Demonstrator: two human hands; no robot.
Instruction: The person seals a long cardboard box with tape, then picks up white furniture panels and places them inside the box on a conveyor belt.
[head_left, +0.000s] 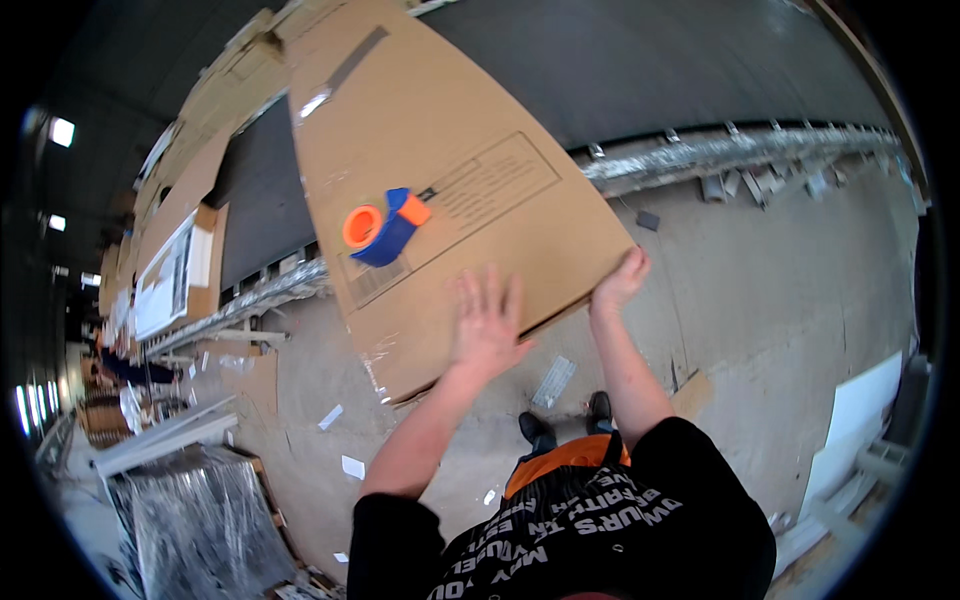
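A long, flat cardboard box (450,130) lies across the dark conveyor, with its near end jutting out toward me. My left hand (488,322) rests flat on top near that end, fingers spread. At the right near corner, my right hand (620,280) is wrapped round the box's edge; its fingertips are partly hidden. On the box's top, beyond my left hand, sits a blue and orange tape dispenser (388,230), touched by neither hand. A strip of tape (345,72) runs along the far part of the box.
The conveyor belt (690,70) stretches away to the right, edged by a film-wrapped rail (720,165). Another opened carton (185,265) stands on the left. A film-wrapped stack (195,520) is at lower left. Scraps of paper (352,467) litter the floor. Farther left, a person (135,370) bends over.
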